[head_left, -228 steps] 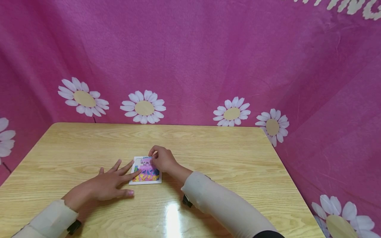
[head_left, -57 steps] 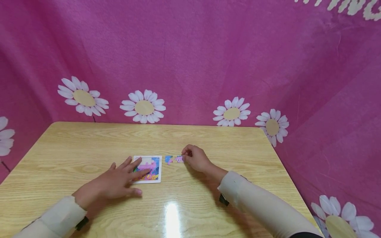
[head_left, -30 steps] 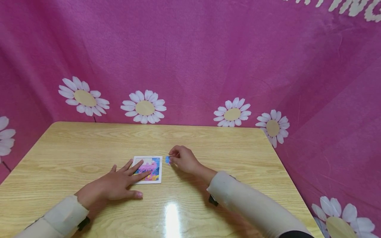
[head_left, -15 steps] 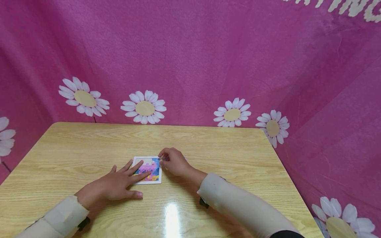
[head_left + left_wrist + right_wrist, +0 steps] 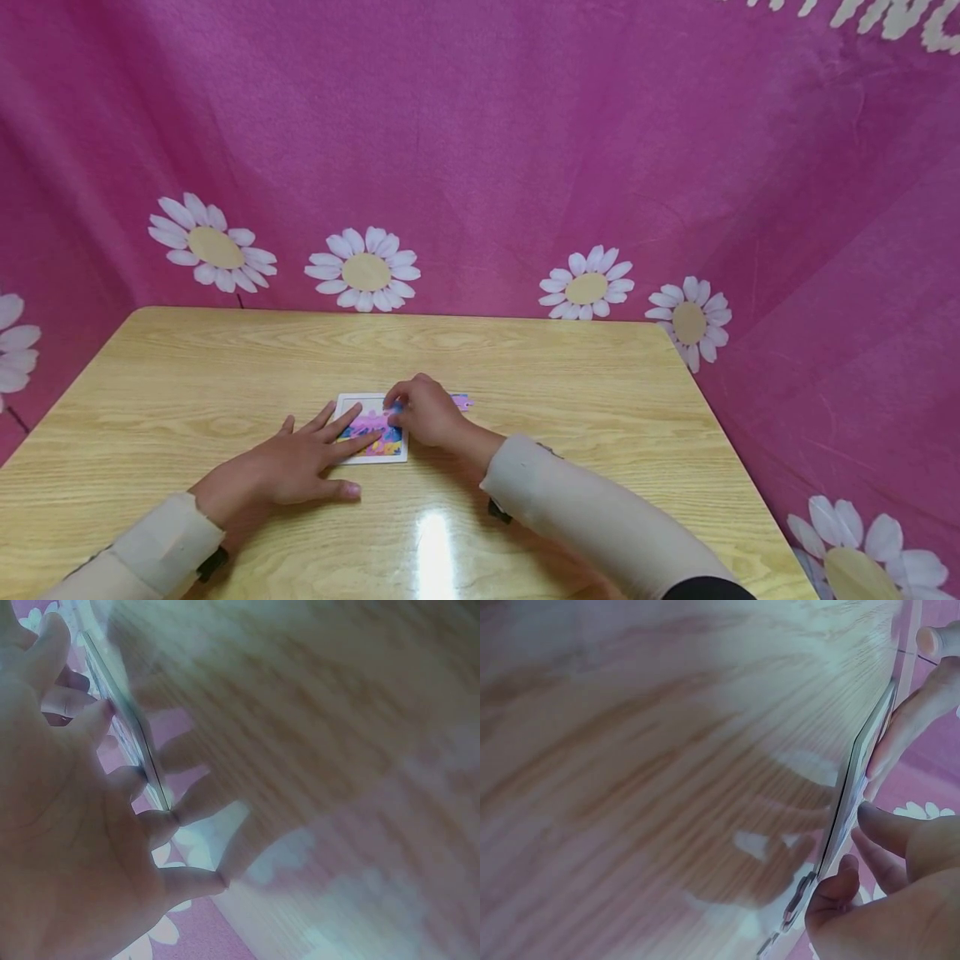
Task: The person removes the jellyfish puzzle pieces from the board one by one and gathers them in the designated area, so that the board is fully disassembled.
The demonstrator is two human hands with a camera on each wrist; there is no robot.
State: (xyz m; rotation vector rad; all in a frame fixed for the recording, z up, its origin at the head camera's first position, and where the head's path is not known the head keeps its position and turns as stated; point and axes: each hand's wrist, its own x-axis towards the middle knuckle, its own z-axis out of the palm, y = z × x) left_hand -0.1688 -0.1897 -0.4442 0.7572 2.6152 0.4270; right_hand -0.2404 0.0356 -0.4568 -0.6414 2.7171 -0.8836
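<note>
Step in hand: by my reading, a blue puzzle piece (image 5: 395, 408) is being seated into the puzzle tray (image 5: 348, 400), at its right side.
Right hand (image 5: 422, 412): fingers curled together over the tray's right edge, fingertips pinching or pressing the blue piece down; from the right wrist view the fingertips (image 5: 877, 761) sit against the tray's thin edge.
Left hand (image 5: 288, 463): flat on the counter (image 5: 600, 417), fingers straight and spread apart, the longest fingertips resting on the tray's left part and holding it steady.
Tray contents: a mostly filled picture in pink, blue, yellow and orange; the upper left corner shows white, so I judge at least 1 slot is unfilled there.
Loose piece: 1 pink piece (image 5: 461, 402) lies on the counter just right of the right hand, apart from the tray.
Next move calls for: in my judgement, lining up the blue piece's tabs with its neighbours and pressing it level while the left hand keeps the tray from sliding.
Surroundings: pink cloth with white daisies (image 5: 364, 270) behind the counter.
</note>
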